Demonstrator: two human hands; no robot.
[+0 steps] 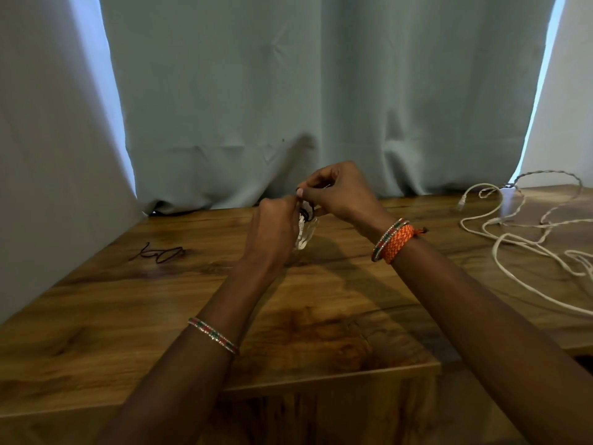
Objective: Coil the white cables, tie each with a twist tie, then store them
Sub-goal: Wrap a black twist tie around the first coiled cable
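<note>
Left hand: grips the coiled white cable above the surface.
Right hand: pinches the dark twist tie at the coil's top.
Loose white cables: far right.
Spare ties: left.

We see a wooden table with a dark, knotty grain and a glossy top; its near edge steps, with a front lip showing at lower middle. On our left a few thin dark ties lie loose on the top, crossing one another, well apart from anything else. On the far right, loose white cables sprawl in open loops over the surface, running off the right edge of view; one plug end rests near the back edge. A twisted, greyer cord arcs up behind them near the back edge. How many cables there are we cannot tell.
</note>
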